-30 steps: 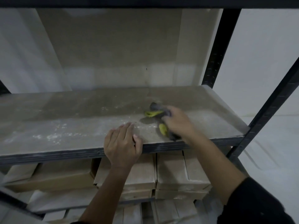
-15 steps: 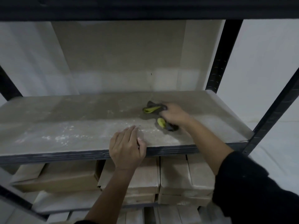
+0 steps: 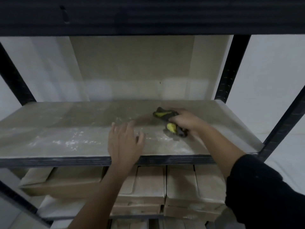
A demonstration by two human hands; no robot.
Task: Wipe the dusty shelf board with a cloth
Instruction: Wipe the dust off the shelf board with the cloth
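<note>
Left hand (image 3: pixel 124 142) slid further onto shelf board (image 3: pixel 66 129), fingers spread flat; right hand (image 3: pixel 185 121) grip bunches cloth (image 3: pixel 165 114).

No readable text, labels, brands or numbers anywhere; boxes (image 3: pixel 148 184) under shelf board (image 3: pixel 66 126) plain.

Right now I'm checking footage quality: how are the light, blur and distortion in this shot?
Head view: dim and flat, with a paler lit band low on the wall behind; the left hand resting on the dusty grey shelf board is smeared; the right hand gripping the dark grey and yellow cloth is soft-edged; the black metal uprights splay outward from wide-angle distortion.
</note>
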